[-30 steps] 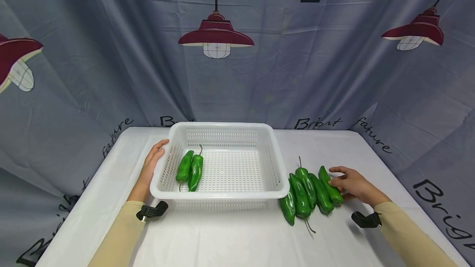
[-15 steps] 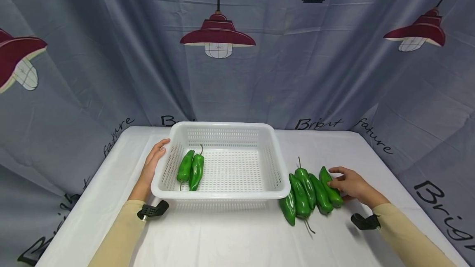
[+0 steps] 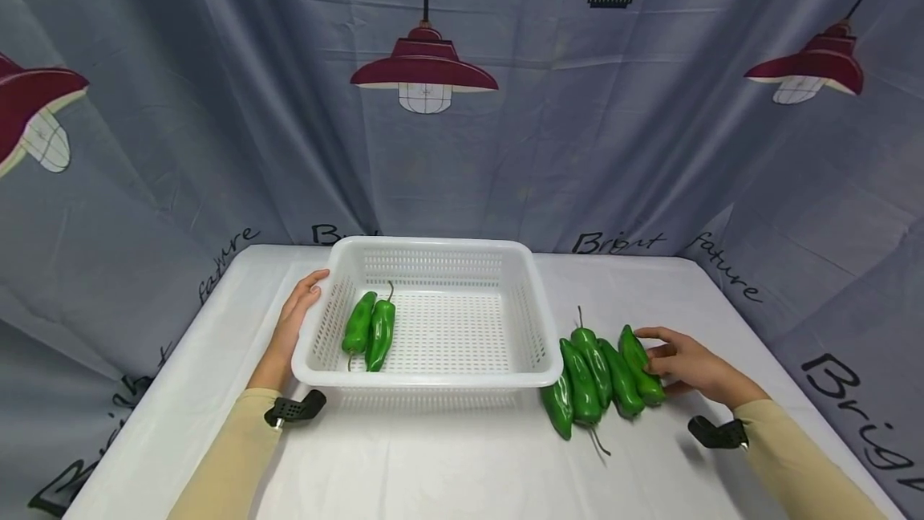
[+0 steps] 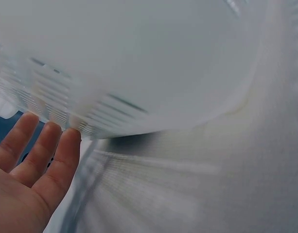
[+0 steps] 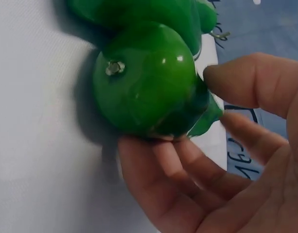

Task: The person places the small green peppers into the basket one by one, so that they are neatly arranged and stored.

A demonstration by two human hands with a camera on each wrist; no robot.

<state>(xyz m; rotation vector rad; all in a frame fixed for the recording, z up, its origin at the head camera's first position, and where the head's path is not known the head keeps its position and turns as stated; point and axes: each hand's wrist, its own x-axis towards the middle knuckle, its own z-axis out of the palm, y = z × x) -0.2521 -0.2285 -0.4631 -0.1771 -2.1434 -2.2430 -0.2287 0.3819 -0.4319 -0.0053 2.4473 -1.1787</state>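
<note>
A white perforated plastic basket (image 3: 447, 380) stands on the table with two green peppers (image 3: 381, 334) lying side by side at its left. My left hand (image 3: 290, 323) rests against the basket's left side. In the left wrist view, its straight fingers (image 4: 61, 160) touch the slotted wall. To the right of the basket, several green peppers lie in a row. My right hand (image 3: 689, 361) holds the rightmost pepper (image 3: 638, 363), which still lies on the table. In the right wrist view, the thumb is on one side of this pepper (image 5: 144, 82) and curled fingers are on the other.
A white cloth covers the table (image 3: 433, 456). The nearest loose pepper (image 3: 558, 404) lies close to the basket's front right corner, partly hidden by its rim. A grey-blue curtain (image 3: 462, 175) with printed lamps hangs behind the table and at both sides.
My right hand has shifted its thumb slightly over the rightmost pepper, which has moved very little. My left hand and the basket stay in place.
</note>
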